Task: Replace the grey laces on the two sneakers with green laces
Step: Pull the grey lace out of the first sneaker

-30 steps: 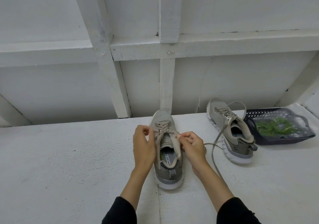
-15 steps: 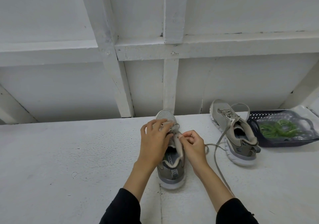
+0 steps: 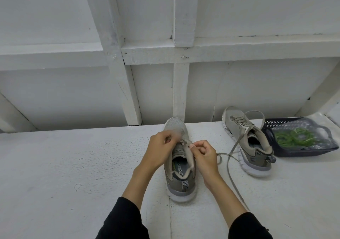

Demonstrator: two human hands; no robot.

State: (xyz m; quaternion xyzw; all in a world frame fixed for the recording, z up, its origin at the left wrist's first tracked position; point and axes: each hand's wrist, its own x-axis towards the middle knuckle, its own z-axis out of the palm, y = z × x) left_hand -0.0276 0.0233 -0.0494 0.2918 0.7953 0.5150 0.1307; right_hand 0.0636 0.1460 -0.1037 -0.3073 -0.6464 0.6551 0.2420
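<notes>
A: Setting? Looks like a plain utility or storage space, not a furnished room.

B: Agreed. Evidence: white-painted board wall with exposed timber framing beyond the hands, and a rough white-painted surface beneath them.

A: Anything else?

B: Dark plastic basket well right of the right hand. Exact kind of building: cannot tell.

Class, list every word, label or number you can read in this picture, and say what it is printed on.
"EMORY FO": white print on the insole of the near sneaker; the start and end are hidden.
Green mark beside it on the insole: too blurred to read.
Far sneaker: no readable text.
</notes>
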